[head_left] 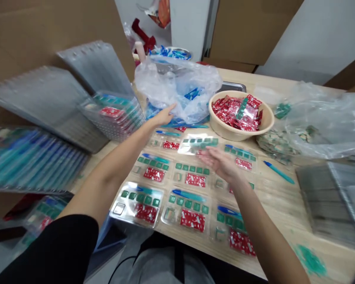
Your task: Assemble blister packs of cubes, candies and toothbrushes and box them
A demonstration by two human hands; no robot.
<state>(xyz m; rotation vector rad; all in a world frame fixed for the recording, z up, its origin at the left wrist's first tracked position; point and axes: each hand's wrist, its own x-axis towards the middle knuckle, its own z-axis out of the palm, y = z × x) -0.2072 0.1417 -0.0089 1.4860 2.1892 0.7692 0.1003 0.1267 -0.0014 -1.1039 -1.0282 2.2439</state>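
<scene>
Several clear blister trays (154, 169) lie in rows on the wooden table (281, 201), each with green tiles, a red packet and most with a blue pen. My left hand (163, 116) reaches far forward, fingers stretched out, touching the clear plastic bag (177, 85) of blue pens. My right hand (220, 162) hovers open over the middle trays, fingers spread, next to a tray (198, 144) that looks lifted at the back. It holds nothing that I can see.
A beige bowl (221, 128) of red packets stands behind the trays. A second plastic bag (325, 122) with green pieces lies at the right. A loose blue pen (279, 172) rests beside it. Stacks of filled and empty trays (47, 118) stand at the left, another stack (328, 201) at the right.
</scene>
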